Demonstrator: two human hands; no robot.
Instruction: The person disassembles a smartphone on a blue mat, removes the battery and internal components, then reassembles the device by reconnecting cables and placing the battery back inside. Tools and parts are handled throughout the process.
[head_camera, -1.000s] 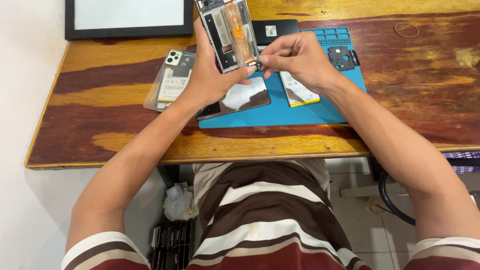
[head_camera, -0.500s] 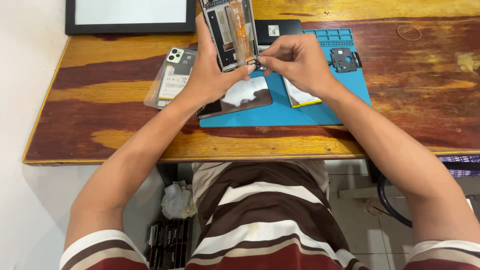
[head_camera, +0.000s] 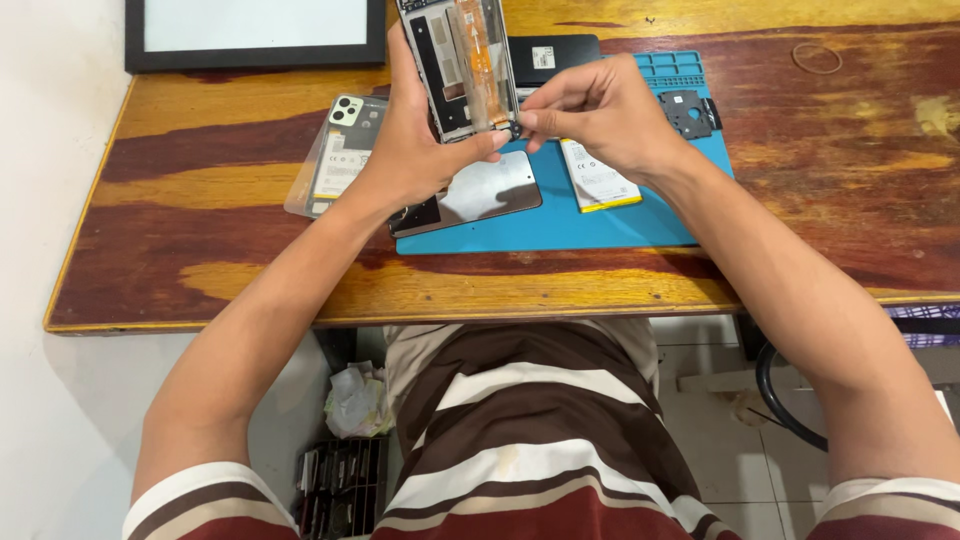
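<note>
Above the blue mat on the worktop, the left hand clamped the opened phone frame upright while the right hand pinched a small part at its lower edge, best worked gently with the frame held steady.

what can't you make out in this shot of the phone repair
- Opened phone frame, head view: its top end is cut off by the picture's upper edge.
- The small part pinched at the frame's lower corner: too small to tell, and covered by the right hand.
- Grey metal plate on the blue mat: its left end is hidden behind the left hand.
- Black-framed panel: top cut off.
</note>
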